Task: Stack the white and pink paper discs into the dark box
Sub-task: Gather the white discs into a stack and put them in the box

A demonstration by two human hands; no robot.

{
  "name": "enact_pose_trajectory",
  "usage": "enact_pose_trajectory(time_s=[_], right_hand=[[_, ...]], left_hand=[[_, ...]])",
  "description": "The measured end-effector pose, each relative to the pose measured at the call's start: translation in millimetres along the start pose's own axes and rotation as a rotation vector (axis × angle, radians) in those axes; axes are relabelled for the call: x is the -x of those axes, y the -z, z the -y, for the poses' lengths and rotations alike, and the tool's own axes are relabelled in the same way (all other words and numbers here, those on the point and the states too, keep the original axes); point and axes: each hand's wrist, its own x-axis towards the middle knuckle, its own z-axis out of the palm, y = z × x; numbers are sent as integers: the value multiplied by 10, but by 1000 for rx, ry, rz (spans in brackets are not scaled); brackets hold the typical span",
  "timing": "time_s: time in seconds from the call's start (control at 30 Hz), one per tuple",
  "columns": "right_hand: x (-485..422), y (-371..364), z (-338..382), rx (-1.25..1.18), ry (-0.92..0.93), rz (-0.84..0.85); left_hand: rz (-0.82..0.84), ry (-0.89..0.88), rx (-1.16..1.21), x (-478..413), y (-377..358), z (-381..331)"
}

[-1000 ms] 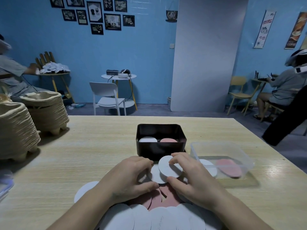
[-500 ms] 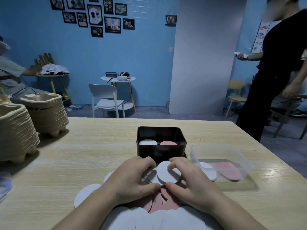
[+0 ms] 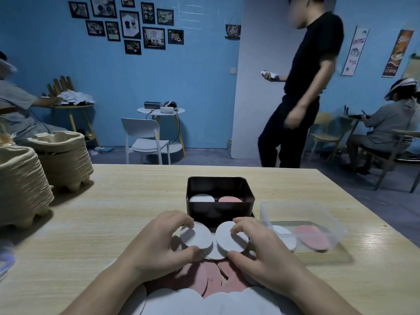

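A: Starting at the left, what do you see?

B: Two stacks of moulded pulp trays [image 3: 34, 178] at the desk's [image 3: 113, 212] left edge, apart from the work. Next, the left hand [image 3: 159, 244] pinches a white disc [image 3: 196, 235] between thumb and fingers, lifted a little over the loose pile.

A: And the other?

B: The right hand [image 3: 261, 253] grips a second white disc [image 3: 227, 241] the same way. The two discs sit side by side, edges just overlapping, right in front of the dark box [image 3: 219, 198].

A: How far along is the job?

B: Early to middling, I judge. Inside the box lie a white stack [image 3: 201, 198] on the left and a pink stack [image 3: 230, 198] on the right, both low against the walls. Many discs remain: loose pink discs [image 3: 211, 280] under the wrists and a row of loose white discs [image 3: 181, 301] nearest the camera.

A: And further right?

B: A clear plastic tub [image 3: 300, 226] just beside the box, holding more white and pink discs.

A: How do the discs look?

B: Thin, flat, round, matte paper. They probably cling together, so separating single ones takes care.
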Motion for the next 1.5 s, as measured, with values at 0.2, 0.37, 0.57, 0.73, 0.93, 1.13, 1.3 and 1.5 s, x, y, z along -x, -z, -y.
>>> enact_pose_trajectory(time_s=[0.2,0.37,0.57,0.73,0.93,1.13,1.3,1.5], right_hand=[[3,-4,4,6,-4,-30],[-21,-26,17,-28,66,-39],[-57,-52,40,-46,142,-56],[-57,-54,52,-54,179,-58],[-16,-30,68,-255,115,-75],[-47,-52,40,-201,101,-106],[-63,-59,14,-119,107,-127],[-61,-40,58,-153,114,-142]], left_hand=[[-87,-80,57,-11,-25,-58],[-38,-122,57,-34,-94,-79],[26,-161,128,-57,-176,-96],[18,-205,100,-74,-205,-116],[-13,-159,154,-19,-166,-95],[-81,-191,102,-31,-202,-109],[-31,-207,31,-32,-232,-97],[-59,-227,-6,-31,-190,-196]])
